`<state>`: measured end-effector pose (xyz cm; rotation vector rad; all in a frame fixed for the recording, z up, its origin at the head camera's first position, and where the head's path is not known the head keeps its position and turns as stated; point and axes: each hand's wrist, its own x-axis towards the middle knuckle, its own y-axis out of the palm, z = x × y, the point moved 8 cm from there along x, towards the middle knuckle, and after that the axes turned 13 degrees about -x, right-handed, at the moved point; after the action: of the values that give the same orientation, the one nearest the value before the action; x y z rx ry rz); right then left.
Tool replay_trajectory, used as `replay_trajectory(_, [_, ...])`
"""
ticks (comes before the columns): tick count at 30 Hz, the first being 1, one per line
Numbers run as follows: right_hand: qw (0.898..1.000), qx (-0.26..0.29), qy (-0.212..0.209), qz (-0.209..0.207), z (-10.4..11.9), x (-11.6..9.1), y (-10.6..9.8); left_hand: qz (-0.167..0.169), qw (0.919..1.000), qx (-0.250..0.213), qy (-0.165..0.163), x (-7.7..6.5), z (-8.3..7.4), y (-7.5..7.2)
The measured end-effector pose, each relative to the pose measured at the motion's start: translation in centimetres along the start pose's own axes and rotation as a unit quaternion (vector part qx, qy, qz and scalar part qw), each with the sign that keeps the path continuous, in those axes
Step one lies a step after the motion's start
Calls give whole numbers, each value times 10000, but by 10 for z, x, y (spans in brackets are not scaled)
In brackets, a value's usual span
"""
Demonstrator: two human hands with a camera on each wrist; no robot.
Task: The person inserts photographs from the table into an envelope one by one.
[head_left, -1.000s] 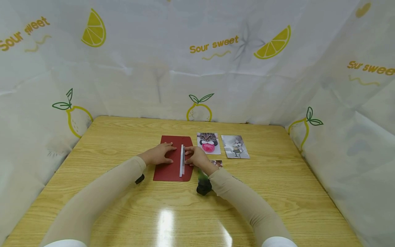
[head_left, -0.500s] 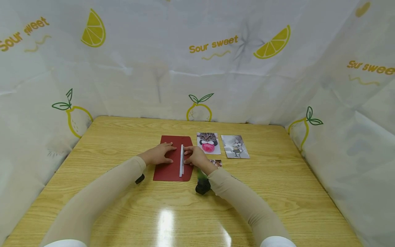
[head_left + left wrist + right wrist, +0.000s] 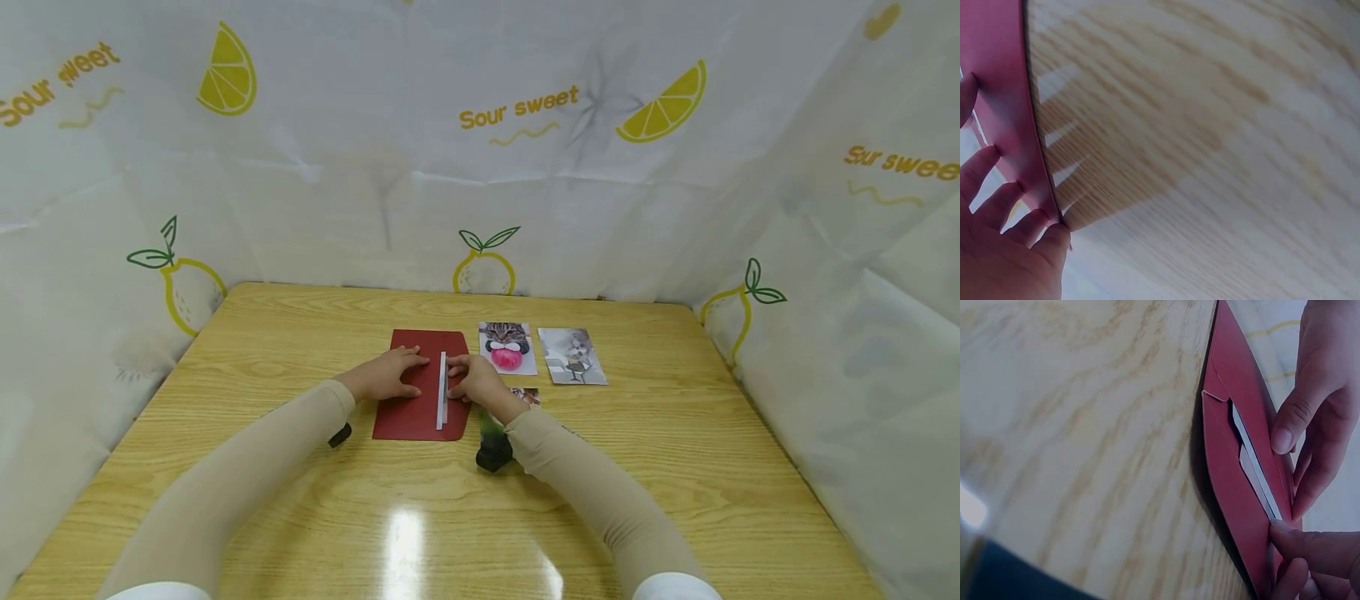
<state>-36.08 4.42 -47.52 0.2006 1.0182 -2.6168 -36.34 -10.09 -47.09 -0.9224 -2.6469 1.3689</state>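
A white cloth (image 3: 337,225) hangs at the back and sides, creased and rippled, printed with yellow lemon shapes, green leaves and orange lettering. Before it is a table (image 3: 675,433) with a smooth, glossy top in yellow-brown wood grain, throwing back patches of light. Two stretchy beige sleeves (image 3: 225,483) cover the forearms, the right one gathered in fine folds.

Between the hands lies a flat, dark red envelope (image 3: 401,421), near the middle of the table, with straight edges on its left and rounded corners on its right; up close its surface is smooth, with a soft sheen. The left hand (image 3: 382,373) rests on its left part, thumb and fingers spread apart. The right hand (image 3: 480,383) reaches in from the other side, fingers bent, thumb on a strip; whether they clamp it cannot be told.

To the right are rectangular picture cards: a cat card (image 3: 506,360) with a round pink shape, a pale grey card (image 3: 573,357) beyond it, and a third card (image 3: 525,396) partly hidden under the right wrist.

The white strip (image 3: 441,392) is long, narrow and straight, set lengthwise on the envelope, with a thin pale edge (image 3: 1250,462) showing beside it.
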Motion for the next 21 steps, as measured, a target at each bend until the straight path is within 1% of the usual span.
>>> replay_trajectory(12, [9999,79,60,63,1,-1,-1,5,10000,7,-9,-2,-2,-1])
replay_trajectory(16, [9998,157,91,104,3,-5,-4,31,10000,-75,-32,-3,-3,0])
replay_trajectory(19, [9994,311,-9,139,9,-9,-11,22,9999,-113,-52,-3,-2,0])
replay_trajectory(21, [9986,453,-190,209,16,-14,-17,0,9999,-98,-46,-3,-1,0])
